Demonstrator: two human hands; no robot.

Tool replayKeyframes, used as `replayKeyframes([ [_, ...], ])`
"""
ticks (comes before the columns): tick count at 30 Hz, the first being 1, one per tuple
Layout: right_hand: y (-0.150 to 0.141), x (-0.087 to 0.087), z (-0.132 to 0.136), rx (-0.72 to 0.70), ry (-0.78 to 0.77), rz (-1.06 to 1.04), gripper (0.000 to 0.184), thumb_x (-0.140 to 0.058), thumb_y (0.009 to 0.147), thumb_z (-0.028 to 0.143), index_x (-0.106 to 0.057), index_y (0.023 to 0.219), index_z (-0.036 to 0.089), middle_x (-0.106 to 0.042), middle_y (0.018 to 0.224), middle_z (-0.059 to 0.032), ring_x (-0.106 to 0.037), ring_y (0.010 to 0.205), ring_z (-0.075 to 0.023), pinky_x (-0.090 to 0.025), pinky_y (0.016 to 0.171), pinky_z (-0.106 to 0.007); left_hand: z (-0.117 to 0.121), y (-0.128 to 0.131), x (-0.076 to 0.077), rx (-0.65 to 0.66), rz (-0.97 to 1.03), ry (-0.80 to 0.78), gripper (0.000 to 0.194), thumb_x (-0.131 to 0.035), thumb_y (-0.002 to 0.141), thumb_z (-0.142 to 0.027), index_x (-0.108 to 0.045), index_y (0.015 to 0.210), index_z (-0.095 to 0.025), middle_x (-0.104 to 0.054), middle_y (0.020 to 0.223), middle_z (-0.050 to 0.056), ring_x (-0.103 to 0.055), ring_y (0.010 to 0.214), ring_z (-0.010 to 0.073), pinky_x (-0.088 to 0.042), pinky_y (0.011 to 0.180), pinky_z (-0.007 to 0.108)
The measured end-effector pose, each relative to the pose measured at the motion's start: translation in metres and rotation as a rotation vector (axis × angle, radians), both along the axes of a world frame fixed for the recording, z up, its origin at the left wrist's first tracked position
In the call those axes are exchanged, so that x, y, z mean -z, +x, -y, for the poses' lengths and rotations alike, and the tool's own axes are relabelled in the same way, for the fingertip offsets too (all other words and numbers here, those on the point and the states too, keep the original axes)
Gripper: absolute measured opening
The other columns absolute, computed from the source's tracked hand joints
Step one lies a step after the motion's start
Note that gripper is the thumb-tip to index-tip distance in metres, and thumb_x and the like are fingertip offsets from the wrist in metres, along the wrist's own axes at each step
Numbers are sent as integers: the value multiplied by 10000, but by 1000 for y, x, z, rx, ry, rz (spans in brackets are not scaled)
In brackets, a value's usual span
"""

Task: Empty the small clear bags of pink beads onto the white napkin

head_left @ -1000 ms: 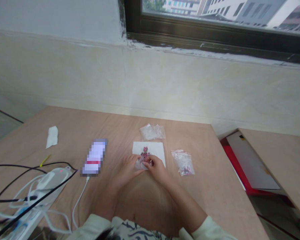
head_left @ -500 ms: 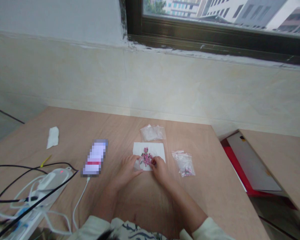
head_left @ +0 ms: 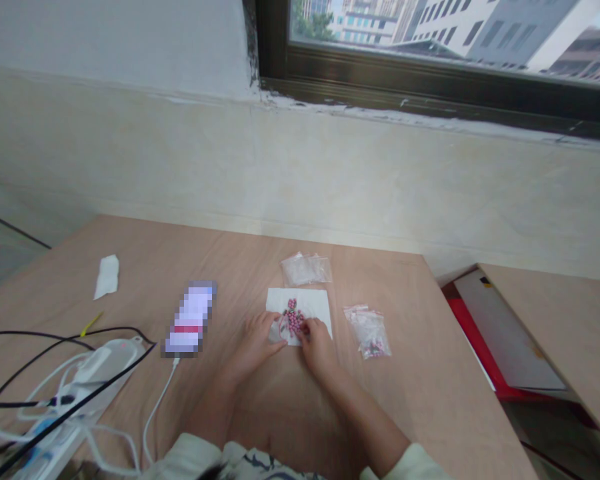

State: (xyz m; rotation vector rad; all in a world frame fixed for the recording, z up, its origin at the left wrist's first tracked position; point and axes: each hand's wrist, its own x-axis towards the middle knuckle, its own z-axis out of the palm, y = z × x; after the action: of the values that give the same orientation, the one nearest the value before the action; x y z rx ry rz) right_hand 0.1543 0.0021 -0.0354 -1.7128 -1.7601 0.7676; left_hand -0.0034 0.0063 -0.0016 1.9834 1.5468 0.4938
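A cluster of small pink beads, with some dark green bits among them, lies on a white sheet of paper. My left hand rests on the sheet's left side, thumb and index finger spread apart beside the beads. At the cluster's right edge, my right hand has thumb and fingertips pinched together. Whatever is between those fingertips is too small to make out. To the right lies a clear zip bag with a few pink beads in its lower end. Several clear bags lie behind the paper.
A blurred-out phone lies to the left, plugged into a white charging cable. A power strip with tangled black and white cables fills the lower left. A folded white tissue lies farther back. The table's right edge borders a gap holding a red folder.
The view has tilted slightly, so everything sits a little lower. My right fingertips have shifted slightly at the cluster's right edge. My left hand has stayed in place.
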Motion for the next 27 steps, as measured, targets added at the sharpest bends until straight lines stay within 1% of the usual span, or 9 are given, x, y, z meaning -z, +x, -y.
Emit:
replayKeyframes([
  [3, -1, -2, -1, 8, 13, -11, 75, -464, 713, 132, -532, 719, 162, -544, 756, -73, -479, 745, -187, -367, 682, -286, 1, 0, 0, 2, -13, 5, 405, -610, 623, -250, -480, 997, -163, -545, 1005, 90, -468, 969, 246, -335, 834, 374],
  [5, -4, -6, -1, -3, 40, -67, 57, -478, 712, 145, -531, 712, 165, -548, 744, -59, -484, 739, -177, -370, 688, -283, 0, 2, 1, 11, -26, 12, 407, -618, 616, -261, -484, 989, -166, -546, 997, 85, -471, 959, 244, -340, 825, 369],
  [9, -9, -11, -1, -69, 97, -171, 77, -491, 720, 174, -541, 779, 169, -562, 767, -41, -493, 763, -165, -375, 716, -282, -2, 4, 6, 30, -38, 16, 397, -614, 622, -297, -490, 976, -163, -551, 979, 79, -480, 936, 239, -350, 806, 365],
  [12, -6, -9, -3, -37, 95, -105, 136, -452, 731, 139, -550, 822, 165, -557, 800, -58, -491, 798, -178, -375, 723, -294, -3, 3, 6, 31, -38, 18, 416, -621, 613, -291, -484, 987, -168, -547, 991, 76, -475, 946, 237, -348, 810, 360],
  [15, -1, -5, -5, -52, 66, -30, 166, -435, 722, 98, -560, 801, 172, -552, 818, -64, -490, 809, -182, -376, 719, -288, -3, 2, 5, 24, -42, 7, 420, -628, 605, -272, -482, 988, -181, -546, 999, 68, -473, 957, 233, -345, 819, 354],
  [17, 1, -3, -5, -62, 55, -1, 151, -446, 720, 99, -557, 792, 170, -552, 815, -66, -489, 804, -183, -378, 710, -282, -3, 1, 4, 13, -44, 1, 415, -626, 606, -261, -483, 989, -184, -547, 1003, 66, -470, 966, 232, -339, 830, 353],
  [22, 3, 2, 3, -21, 59, 75, 74, -484, 724, 144, -550, 749, 164, -549, 786, -71, -489, 767, -186, -377, 682, -279, -3, -1, 5, 6, -24, 15, 406, -613, 615, -256, -487, 995, -181, -544, 1015, 70, -468, 972, 231, -333, 838, 350],
  [25, 3, 2, 6, -18, 64, 71, 83, -478, 729, 138, -548, 698, 168, -548, 760, -65, -489, 747, -181, -374, 672, -276, -2, 0, 7, 6, -29, 20, 412, -613, 614, -263, -492, 998, -179, -547, 1013, 75, -470, 966, 237, -333, 830, 354],
  [27, 0, -1, 5, -9, 80, 9, 80, -480, 734, 147, -544, 691, 166, -550, 738, -57, -489, 738, -175, -374, 675, -275, -1, 1, 8, 8, -39, 15, 412, -623, 603, -276, -502, 985, -182, -554, 998, 74, -478, 953, 243, -338, 818, 354],
])
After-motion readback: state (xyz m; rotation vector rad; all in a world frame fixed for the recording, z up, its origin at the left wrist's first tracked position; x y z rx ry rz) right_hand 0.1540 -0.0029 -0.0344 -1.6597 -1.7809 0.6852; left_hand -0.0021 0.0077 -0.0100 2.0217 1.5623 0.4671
